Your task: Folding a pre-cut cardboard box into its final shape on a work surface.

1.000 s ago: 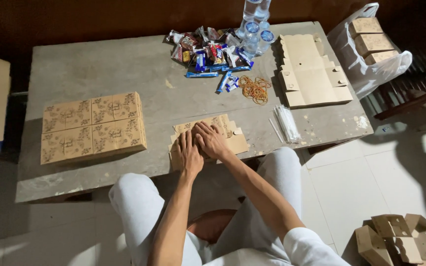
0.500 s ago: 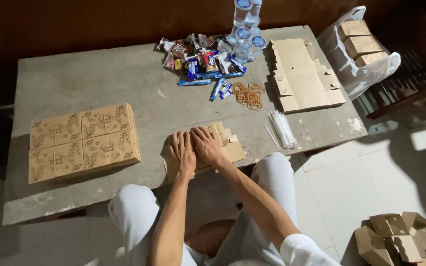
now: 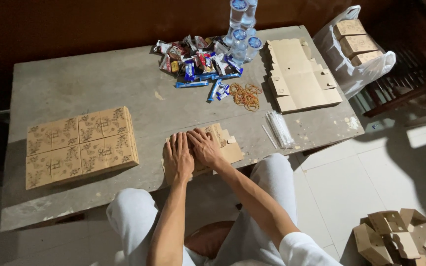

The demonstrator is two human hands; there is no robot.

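Grey, scuffed tabletop (image 3: 124, 83) w/ dark wall behind & pale tiled floor at right. Both hands lie flat, palms down, fingers spread, side by side near the front edge: left hand (image 3: 177, 157) and right hand (image 3: 205, 147) press on a flat brown cardboard blank (image 3: 225, 145). Most of the blank is hidden under the hands; only its right part w/ tabs shows, so its full shape can't be made out.

To the left, a block of printed cardboard boxes (image 3: 81, 145), packed touching. Far side: heap of snack packets (image 3: 195, 61), water bottles (image 3: 242, 29) cut off by the top edge, rubber bands (image 3: 245, 95), stack of flat blanks (image 3: 301, 76). Clear-wrapped bundle (image 3: 280, 129) near the right edge; contents hard to tell. White bag (image 3: 356, 54) holds more boxes. Folded cartons (image 3: 395, 236) on the floor, partly cut off at the bottom right corner.
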